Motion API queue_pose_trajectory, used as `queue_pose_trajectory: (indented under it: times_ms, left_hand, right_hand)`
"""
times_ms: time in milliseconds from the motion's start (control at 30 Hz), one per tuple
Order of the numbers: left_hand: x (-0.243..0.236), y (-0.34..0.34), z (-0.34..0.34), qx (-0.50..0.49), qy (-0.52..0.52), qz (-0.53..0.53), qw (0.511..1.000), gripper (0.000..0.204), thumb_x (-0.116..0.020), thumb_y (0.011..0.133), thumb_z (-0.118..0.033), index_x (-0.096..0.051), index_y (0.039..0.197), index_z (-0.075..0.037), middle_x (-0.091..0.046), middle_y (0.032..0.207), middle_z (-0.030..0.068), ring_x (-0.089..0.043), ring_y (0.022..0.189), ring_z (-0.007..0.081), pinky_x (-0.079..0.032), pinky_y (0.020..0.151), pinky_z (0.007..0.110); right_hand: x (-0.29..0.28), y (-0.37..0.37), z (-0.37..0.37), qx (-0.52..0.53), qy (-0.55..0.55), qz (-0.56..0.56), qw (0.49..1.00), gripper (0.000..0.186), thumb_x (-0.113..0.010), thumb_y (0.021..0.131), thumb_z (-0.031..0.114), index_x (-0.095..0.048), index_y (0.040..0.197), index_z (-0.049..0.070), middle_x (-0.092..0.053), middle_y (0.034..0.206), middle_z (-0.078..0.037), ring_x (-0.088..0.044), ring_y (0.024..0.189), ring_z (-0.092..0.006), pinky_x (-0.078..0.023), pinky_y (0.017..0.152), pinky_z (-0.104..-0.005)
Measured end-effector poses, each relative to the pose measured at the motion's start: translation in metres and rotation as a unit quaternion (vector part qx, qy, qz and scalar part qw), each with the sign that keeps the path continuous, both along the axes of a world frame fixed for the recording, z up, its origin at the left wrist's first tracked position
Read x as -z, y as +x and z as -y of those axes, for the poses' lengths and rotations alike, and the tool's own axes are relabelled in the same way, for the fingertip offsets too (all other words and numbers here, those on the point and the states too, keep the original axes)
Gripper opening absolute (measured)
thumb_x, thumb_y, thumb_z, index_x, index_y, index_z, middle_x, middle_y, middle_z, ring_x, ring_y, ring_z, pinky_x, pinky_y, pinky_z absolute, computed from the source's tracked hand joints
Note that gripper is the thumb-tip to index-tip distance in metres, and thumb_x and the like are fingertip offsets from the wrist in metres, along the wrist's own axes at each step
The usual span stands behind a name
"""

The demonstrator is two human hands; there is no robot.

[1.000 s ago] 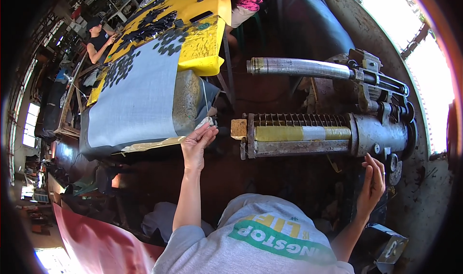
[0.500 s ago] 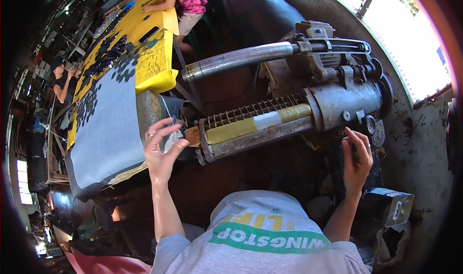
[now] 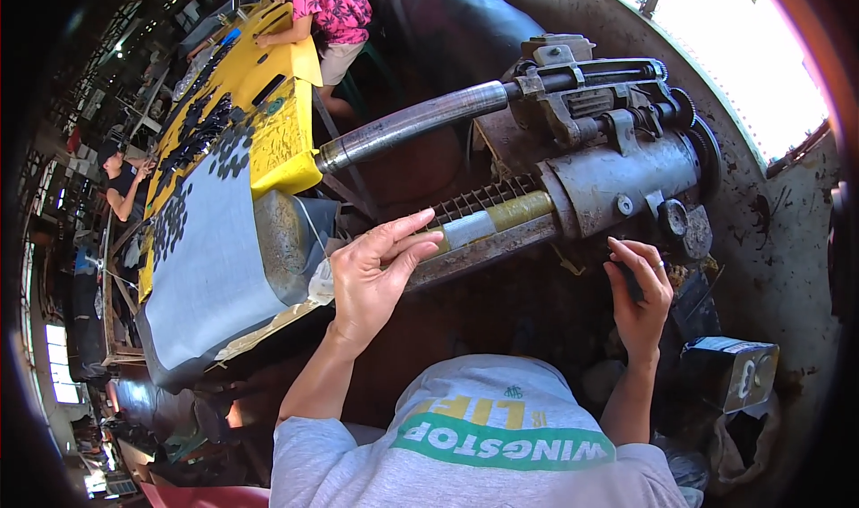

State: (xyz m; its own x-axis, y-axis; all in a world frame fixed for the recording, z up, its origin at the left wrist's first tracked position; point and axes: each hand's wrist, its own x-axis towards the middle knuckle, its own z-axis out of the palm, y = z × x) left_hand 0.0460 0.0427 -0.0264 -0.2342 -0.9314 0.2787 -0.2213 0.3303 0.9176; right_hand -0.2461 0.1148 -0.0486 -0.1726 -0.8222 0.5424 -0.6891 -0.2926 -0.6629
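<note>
My left hand (image 3: 369, 282) is open, its fingers stretched over the left section of a long metal machine (image 3: 609, 187) and overlapping its yellow strip (image 3: 522, 207); contact is unclear. A white, bag-like bundle (image 3: 320, 284) hangs on a cord just left of that hand. My right hand (image 3: 641, 295) is open with loosely bent fingers, empty, below the machine's right-hand cylinder. A wire grid runs behind the yellow strip, which has a pale band. The machine's left end is hidden by my left hand.
A polished steel roller (image 3: 412, 123) extends above. At left, grey sheeting (image 3: 204, 302) and yellow material (image 3: 284, 128) with black cut pieces cover a table. Two people (image 3: 328, 12) (image 3: 121, 190) work there. A metal can (image 3: 729, 372) stands lower right, beside the wall.
My left hand released the white bundle, opened, then moved right over the machine. My right hand shifted slightly left. The view has shifted, so the machine appears more tilted.
</note>
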Motion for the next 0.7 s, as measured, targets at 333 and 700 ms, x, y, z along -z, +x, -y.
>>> queue_pose_trajectory:
  times_ms: [333, 700]
  left_hand:
    - [-0.007, 0.064, -0.005, -0.177, -0.025, -0.045, 0.983, 0.027, -0.061, 0.078, 0.016, -0.065, 0.102, 0.002, -0.066, 0.102, 0.0141, -0.067, 0.091, 0.0212, -0.055, 0.082, 0.029]
    - [0.035, 0.137, -0.026, -0.325, -0.080, 0.061, 0.940, 0.015, -0.062, 0.089, -0.010, -0.066, 0.099, 0.000, -0.062, 0.114, 0.0124, -0.055, 0.111, 0.0191, -0.045, 0.093, 0.032]
  right_hand:
    - [-0.008, 0.011, 0.016, -0.054, -0.022, 0.010, 0.998, 0.029, -0.065, 0.078, -0.007, -0.067, 0.105, 0.003, -0.063, 0.095, -0.011, -0.062, 0.082, -0.0202, -0.050, 0.071, -0.0280]
    - [-0.009, 0.028, 0.021, -0.082, -0.004, -0.008, 0.997, 0.024, -0.064, 0.081, -0.003, -0.067, 0.104, 0.002, -0.063, 0.095, -0.011, -0.062, 0.084, -0.0213, -0.049, 0.073, -0.0287]
